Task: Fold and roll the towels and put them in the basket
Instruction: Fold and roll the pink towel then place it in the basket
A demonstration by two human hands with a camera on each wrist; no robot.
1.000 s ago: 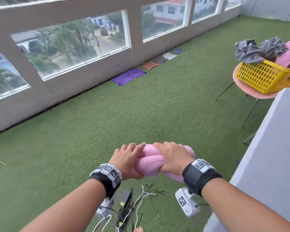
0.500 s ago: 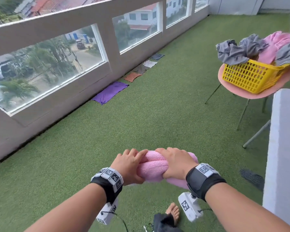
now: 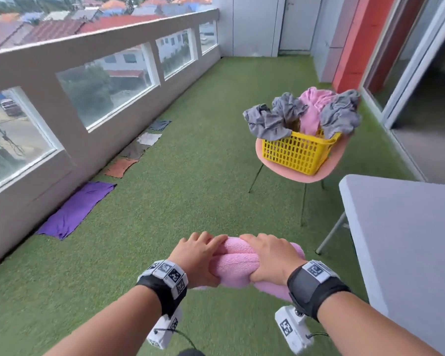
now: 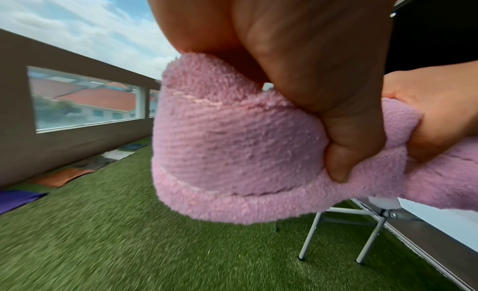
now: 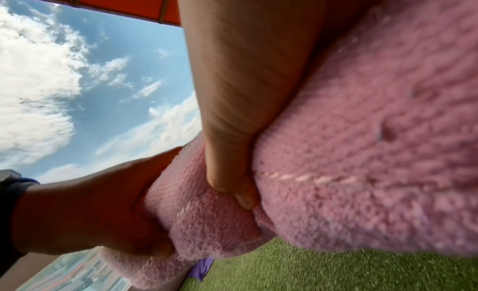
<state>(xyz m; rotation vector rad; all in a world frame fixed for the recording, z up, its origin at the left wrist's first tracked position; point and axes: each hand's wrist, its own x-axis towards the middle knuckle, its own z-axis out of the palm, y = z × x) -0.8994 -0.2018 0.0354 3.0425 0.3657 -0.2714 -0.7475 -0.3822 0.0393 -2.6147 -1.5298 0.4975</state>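
Both hands hold a rolled pink towel [image 3: 235, 263] in the air in front of me. My left hand [image 3: 199, 255] grips its left end and my right hand [image 3: 267, 258] grips its right end, thumbs underneath. In the left wrist view the pink towel [image 4: 232, 142] fills the middle, with my left thumb pressed into its fold. The right wrist view shows the same pink towel [image 5: 362, 152] close up. Ahead to the right, a yellow basket [image 3: 297, 154] sits on a pink chair [image 3: 329, 170], heaped with crumpled grey and pink towels [image 3: 308, 111].
A grey folding table [image 3: 406, 242] stands close on my right. Several cloths, among them a purple one [image 3: 75, 209] and an orange one [image 3: 120, 168], lie on the green turf along the low windowed wall [image 3: 88, 73] at left. Sliding glass doors at far right.
My view has swung to the right and forward, so the basket on the chair now sits nearer the middle. Both hands keep the same grip on the pink roll.
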